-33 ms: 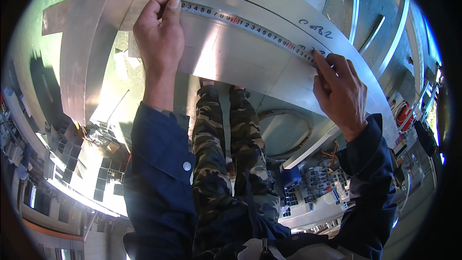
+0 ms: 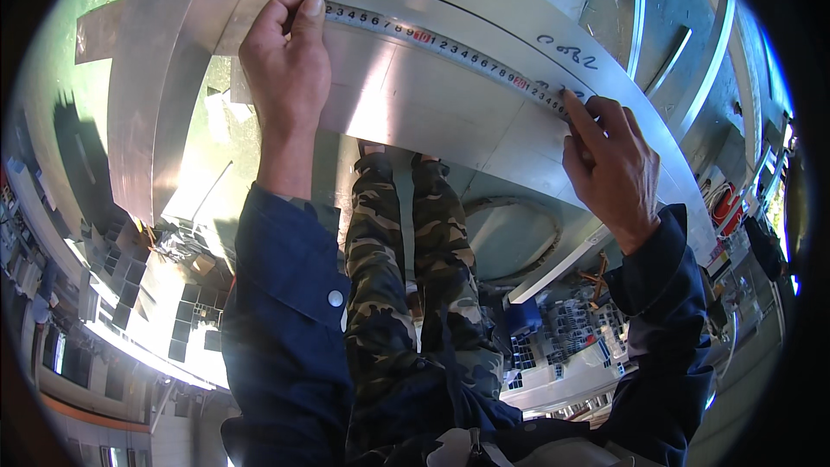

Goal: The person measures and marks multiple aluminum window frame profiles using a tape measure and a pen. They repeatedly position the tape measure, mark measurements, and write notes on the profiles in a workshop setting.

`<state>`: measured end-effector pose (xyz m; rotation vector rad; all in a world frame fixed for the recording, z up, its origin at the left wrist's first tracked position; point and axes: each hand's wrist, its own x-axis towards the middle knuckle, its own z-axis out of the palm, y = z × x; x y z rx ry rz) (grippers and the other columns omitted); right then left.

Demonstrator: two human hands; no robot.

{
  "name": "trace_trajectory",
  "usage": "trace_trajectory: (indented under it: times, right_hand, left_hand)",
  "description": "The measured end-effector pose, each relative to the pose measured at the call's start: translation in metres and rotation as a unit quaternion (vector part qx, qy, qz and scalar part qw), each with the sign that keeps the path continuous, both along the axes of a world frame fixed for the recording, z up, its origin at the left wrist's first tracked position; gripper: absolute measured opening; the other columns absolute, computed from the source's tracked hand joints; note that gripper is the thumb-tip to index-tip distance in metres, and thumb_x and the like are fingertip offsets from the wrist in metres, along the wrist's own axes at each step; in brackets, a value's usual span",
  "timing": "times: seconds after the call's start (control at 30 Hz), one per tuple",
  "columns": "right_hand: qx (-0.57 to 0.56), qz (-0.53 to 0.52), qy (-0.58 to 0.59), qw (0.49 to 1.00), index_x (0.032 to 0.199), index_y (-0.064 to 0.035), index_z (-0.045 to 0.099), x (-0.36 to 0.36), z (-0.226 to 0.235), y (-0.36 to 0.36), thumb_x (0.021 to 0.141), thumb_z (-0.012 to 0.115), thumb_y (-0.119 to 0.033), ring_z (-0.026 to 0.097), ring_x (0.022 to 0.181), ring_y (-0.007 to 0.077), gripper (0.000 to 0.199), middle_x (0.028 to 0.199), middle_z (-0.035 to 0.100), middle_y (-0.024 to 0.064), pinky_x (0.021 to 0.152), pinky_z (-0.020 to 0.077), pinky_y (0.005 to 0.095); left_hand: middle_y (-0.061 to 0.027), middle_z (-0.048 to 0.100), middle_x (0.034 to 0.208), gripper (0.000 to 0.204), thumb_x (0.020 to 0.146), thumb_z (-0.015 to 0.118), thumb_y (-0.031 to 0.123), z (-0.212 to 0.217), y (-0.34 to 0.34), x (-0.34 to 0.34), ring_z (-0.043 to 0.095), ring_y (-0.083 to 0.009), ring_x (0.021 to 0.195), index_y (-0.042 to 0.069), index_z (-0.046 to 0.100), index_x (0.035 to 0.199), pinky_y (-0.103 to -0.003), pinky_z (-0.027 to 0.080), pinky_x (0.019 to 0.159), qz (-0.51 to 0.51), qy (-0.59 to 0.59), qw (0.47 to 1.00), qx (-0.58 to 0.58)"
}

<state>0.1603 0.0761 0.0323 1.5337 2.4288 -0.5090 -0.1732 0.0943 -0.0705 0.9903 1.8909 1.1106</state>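
Note:
A tape measure [image 2: 462,52] with a silver blade and dark and red markings stretches across a shiny metal sheet [image 2: 432,104]. My left hand [image 2: 290,60] pinches the blade's left end at the sheet's left edge, thumb on top. Toward the right, my right hand [image 2: 616,160] grips the other end of the blade with bent fingers. Whether a tape case sits inside that hand is hidden. Handwritten dark marks [image 2: 566,52] show on the metal beyond the blade, near my right hand.
A broad curved-looking metal panel [image 2: 164,78] stands at the left. Metal profiles [image 2: 666,60] lie at the far right. Below the sheet are a coiled hose-like loop [image 2: 545,246], a blue box [image 2: 522,316] and many small parts [image 2: 571,329]. My camouflage-trousered legs [image 2: 380,242] are under its near edge.

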Motion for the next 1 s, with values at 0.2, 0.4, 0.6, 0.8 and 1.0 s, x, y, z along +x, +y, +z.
trace_trajectory:
  times: [0.2, 0.4, 0.6, 0.8, 1.0]
  right_hand:
    - [0.005, 0.028, 0.015, 0.999, 0.129, -0.0095, 0.071, 0.0001, 0.0006, 0.0027, 0.091, 0.073, -0.009, 0.069, 0.077, 0.0204, 0.039, 0.106, 0.065, 0.0091, 0.065, 0.0618, 0.0309]
    - [-0.001, 0.0, 0.005, 1.0, 0.126, -0.0125, 0.073, -0.0003, -0.0009, 0.0001, 0.089, 0.073, -0.013, 0.067, 0.095, 0.0216, 0.038, 0.107, 0.066, 0.007, 0.068, 0.0614, 0.0343]
    - [-0.005, 0.0, 0.005, 1.0, 0.126, -0.0118, 0.073, -0.0008, -0.0001, 0.0006, 0.089, 0.073, -0.013, 0.068, 0.094, 0.0219, 0.037, 0.108, 0.067, 0.0075, 0.068, 0.0619, 0.0341]
    - [-0.011, -0.003, 0.002, 1.0, 0.126, -0.0115, 0.073, -0.0015, -0.0003, 0.0008, 0.089, 0.073, -0.013, 0.068, 0.095, 0.0222, 0.036, 0.108, 0.067, 0.0078, 0.068, 0.0622, 0.0338]
    - [-0.002, 0.028, 0.013, 1.0, 0.13, -0.0099, 0.071, -0.0004, 0.0003, 0.0039, 0.091, 0.073, -0.01, 0.07, 0.077, 0.0203, 0.04, 0.107, 0.066, 0.0095, 0.065, 0.0618, 0.0307]
  left_hand:
    - [-0.0073, 0.076, 0.096, 0.025, 0.101, 0.067, 0.022, -0.0016, -0.001, -0.0011, 0.067, -0.0128, 0.083, 0.001, 0.074, 0.114, -0.028, 0.054, 0.076, 0.001, -0.001, 1.0, 0.005]
    - [-0.0072, 0.076, 0.095, 0.025, 0.101, 0.067, 0.022, -0.0022, -0.001, -0.001, 0.067, -0.0136, 0.083, 0.002, 0.074, 0.114, -0.028, 0.054, 0.076, 0.005, 0.006, 1.0, -0.004]
    - [-0.0075, 0.076, 0.095, 0.025, 0.101, 0.068, 0.023, -0.0024, -0.0007, -0.0011, 0.068, -0.0145, 0.084, 0.002, 0.074, 0.113, -0.029, 0.055, 0.077, 0.006, 0.023, 1.0, 0.002]
    - [-0.0075, 0.076, 0.096, 0.025, 0.101, 0.068, 0.023, -0.0035, -0.0008, -0.0014, 0.068, -0.015, 0.084, 0.002, 0.074, 0.112, -0.029, 0.055, 0.078, 0.013, 0.017, 1.0, 0.002]
    - [-0.0076, 0.076, 0.095, 0.025, 0.101, 0.067, 0.022, -0.0004, 0.0001, -0.0014, 0.068, -0.0139, 0.084, 0.001, 0.074, 0.114, -0.028, 0.054, 0.077, 0.005, 0.032, 0.999, 0.005]
